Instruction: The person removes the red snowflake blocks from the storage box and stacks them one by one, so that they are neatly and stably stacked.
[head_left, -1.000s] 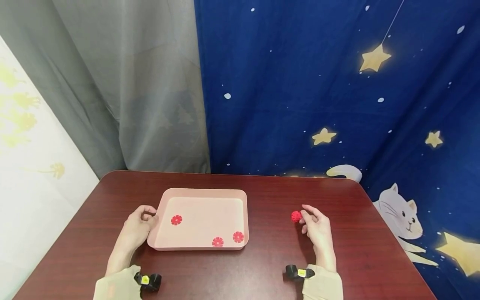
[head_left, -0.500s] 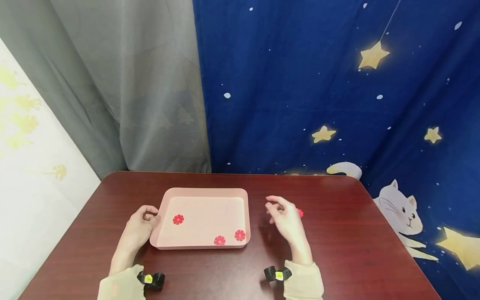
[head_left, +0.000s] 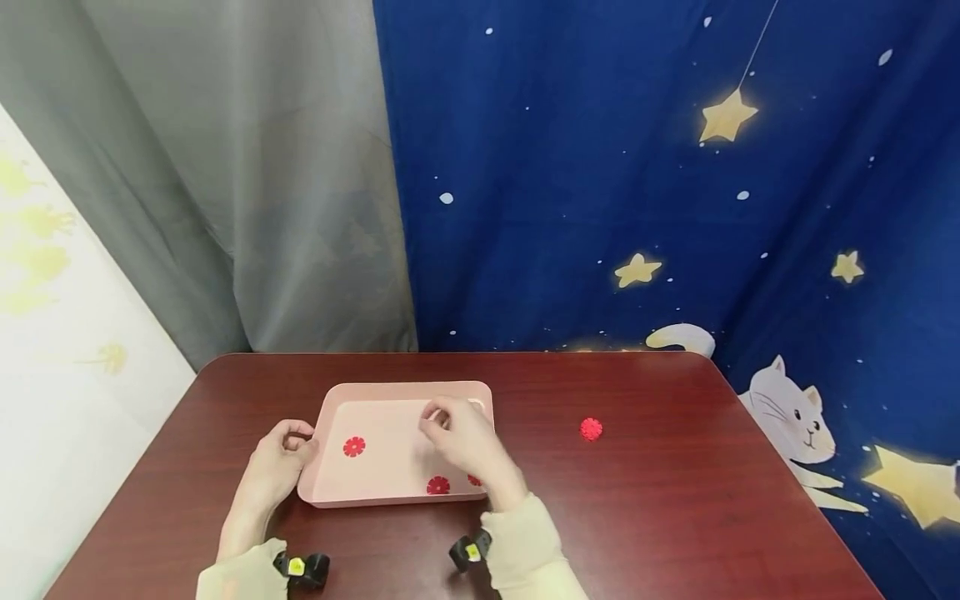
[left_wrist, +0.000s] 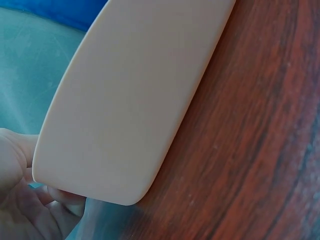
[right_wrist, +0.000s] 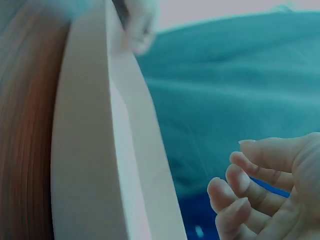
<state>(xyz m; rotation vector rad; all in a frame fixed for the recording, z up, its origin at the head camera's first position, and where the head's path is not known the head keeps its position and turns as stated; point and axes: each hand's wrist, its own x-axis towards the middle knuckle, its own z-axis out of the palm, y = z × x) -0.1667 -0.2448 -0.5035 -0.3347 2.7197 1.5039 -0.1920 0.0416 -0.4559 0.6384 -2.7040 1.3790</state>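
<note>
A pink tray [head_left: 375, 503] lies on the table with several red flower-shaped discs in it, such as the left disc [head_left: 354, 447] and the front disc [head_left: 438, 485]; another at the front right is partly covered by my right wrist. My left hand [head_left: 273, 467] grips the tray's left edge, and the left wrist view shows fingers [left_wrist: 65, 197] against its wall. Above the tray's right half hovers my right hand [head_left: 465, 437]. Its fingers [right_wrist: 235, 180] are loosely bent in the right wrist view, with no disc visible between them.
Right of the tray, a red disc or small pile of discs [head_left: 591, 429] rests on the dark wooden table [head_left: 645, 508]. Behind the table hang a grey curtain [head_left: 315, 208] and a blue star-patterned curtain [head_left: 540, 183].
My right hand has left the red disc on the right and moved left over the tray. That red disc or pile still lies there. My left hand stays at the tray's edge.
</note>
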